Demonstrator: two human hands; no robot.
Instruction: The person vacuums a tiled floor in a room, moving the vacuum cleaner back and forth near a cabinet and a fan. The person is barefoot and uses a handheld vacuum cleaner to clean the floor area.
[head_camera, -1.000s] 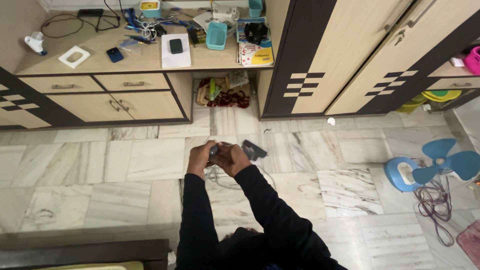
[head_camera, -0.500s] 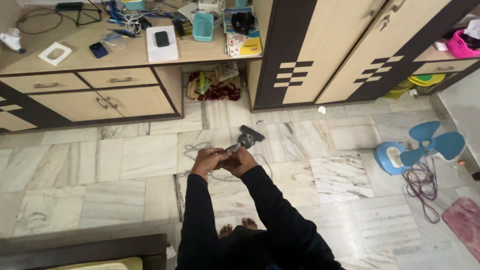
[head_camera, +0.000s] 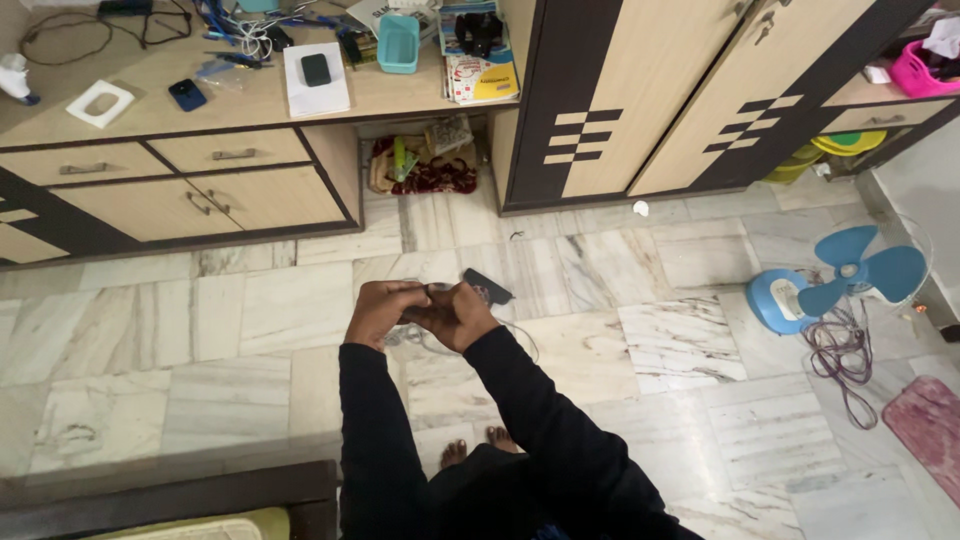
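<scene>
While I'm watching from the head cam, both hands are meeting above the marble floor (head_camera: 250, 320). My left hand (head_camera: 383, 310) is curling its fingers shut around the grey handle of a small dark tool (head_camera: 487, 287), and my right hand (head_camera: 455, 318) is clamping on just beside it. Its dark head is sticking out to the right, with a thin cord (head_camera: 520, 335) trailing underneath.

Both hands, left (head_camera: 385, 308) and right (head_camera: 462, 318), clasped together, arms outstretched

Glossy veined marble floor (head_camera: 650, 350); matt wood-laminate cabinets (head_camera: 250, 195); plastic fan (head_camera: 850, 275).
</scene>
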